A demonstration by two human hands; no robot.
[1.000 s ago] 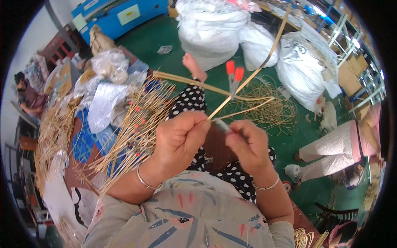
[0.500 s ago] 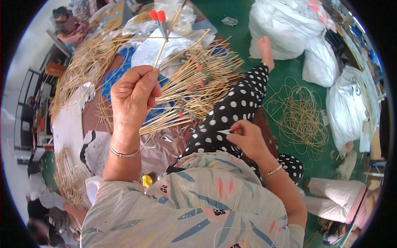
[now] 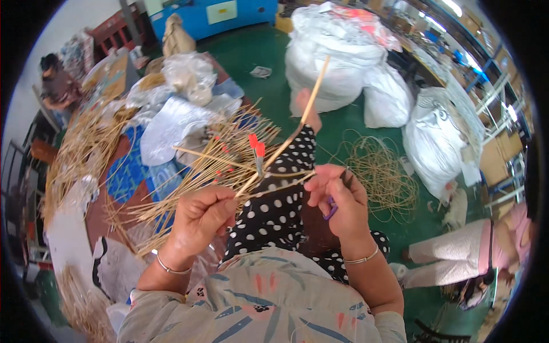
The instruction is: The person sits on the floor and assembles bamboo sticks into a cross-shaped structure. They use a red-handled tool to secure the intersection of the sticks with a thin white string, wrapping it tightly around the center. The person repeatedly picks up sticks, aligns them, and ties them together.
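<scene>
My left hand (image 3: 201,218) pinches a pale rattan strip (image 3: 309,106) between thumb and fingers; it slants up to the far right. A clip with red-tipped handles (image 3: 258,153) stands on the strip just beyond those fingers. From there a thin strand (image 3: 286,182) runs across to my right hand (image 3: 341,201), whose thumb and forefinger close on its end. A purple ring-shaped piece (image 3: 330,208) shows against the right palm; the rest of it is hidden by the fingers. Under and beyond my left hand lies a pile of rattan sticks (image 3: 189,177), several with red-tipped clips.
A coil of thin rattan (image 3: 377,180) lies on the green floor at the right. Large white sacks (image 3: 331,63) stand beyond it. More rattan bundles (image 3: 80,177) and blue cloth (image 3: 127,171) cover the table at left. Another person (image 3: 457,251) is at the right edge.
My left hand has come down, with the strip now slanting right. My right hand has risen to the strand; the small tool's tip, visible before, is hidden. The view has swung right.
</scene>
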